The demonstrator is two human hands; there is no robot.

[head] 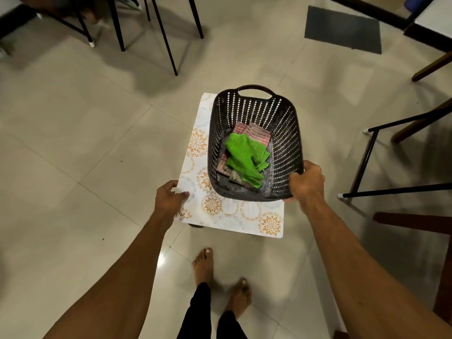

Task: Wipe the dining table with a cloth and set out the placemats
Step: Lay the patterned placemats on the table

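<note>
A dark perforated plastic basket [286,133] rests on a white placemat [234,214] printed with orange and grey flower rings, carried above the floor. Inside the basket lie a green cloth [244,155] and red checked cloths [256,134] beneath it. My left hand [171,195] grips the placemat's left edge. My right hand [307,182] grips the basket's near right rim, its fingers curled under the placemat's corner.
Beige tiled floor [85,143] lies below. Black chair legs [166,37] stand at the top left, more black and wooden furniture legs [367,157] at the right. A dark doormat [342,29] lies top right. My bare feet [220,277] are below.
</note>
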